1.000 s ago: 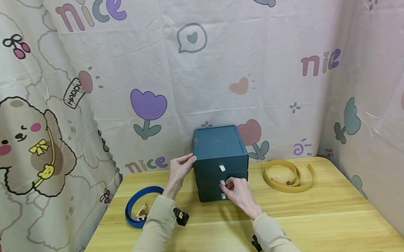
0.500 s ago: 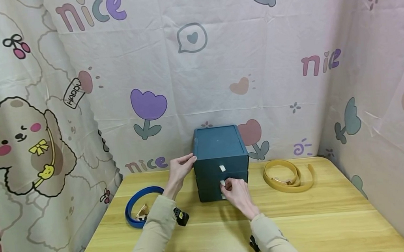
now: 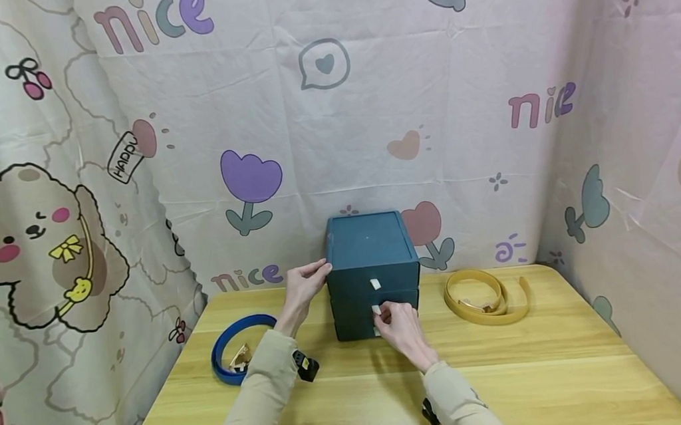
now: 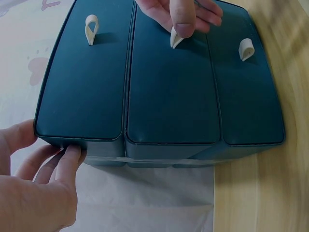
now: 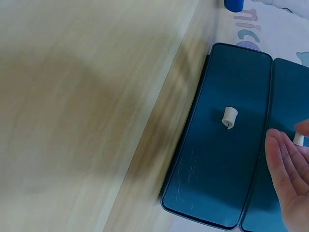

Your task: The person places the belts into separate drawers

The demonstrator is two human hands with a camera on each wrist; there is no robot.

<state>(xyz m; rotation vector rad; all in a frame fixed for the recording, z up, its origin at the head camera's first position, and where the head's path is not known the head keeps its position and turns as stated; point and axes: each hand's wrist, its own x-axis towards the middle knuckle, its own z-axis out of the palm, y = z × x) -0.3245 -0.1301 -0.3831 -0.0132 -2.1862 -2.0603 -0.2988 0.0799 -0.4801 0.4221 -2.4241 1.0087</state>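
A dark teal cabinet (image 3: 367, 240) with three stacked drawers stands at the back of the wooden table. Each drawer front bears a small white pull tab. My right hand (image 3: 401, 328) pinches the tab (image 4: 176, 39) of the middle drawer between thumb and fingers. My left hand (image 3: 303, 289) holds the cabinet's upper front left corner, its thumb at the top edge and its bent fingers against the side wall, as the left wrist view shows. The top drawer's tab (image 3: 375, 284) hangs untouched. In the right wrist view the bottom drawer's tab (image 5: 229, 117) lies below my right hand.
On the left, a coiled blue belt (image 3: 216, 356) with a gold buckle is partly hidden by my left sleeve. To the cabinet's right lies a coiled yellow belt (image 3: 501, 318). Printed cloth (image 3: 340, 132) hangs behind the table and along both sides.
My right hand and forearm have shifted slightly, and the fingers now cover more of the bottom tab in the head view. The left hand and the cabinet look unmoved.
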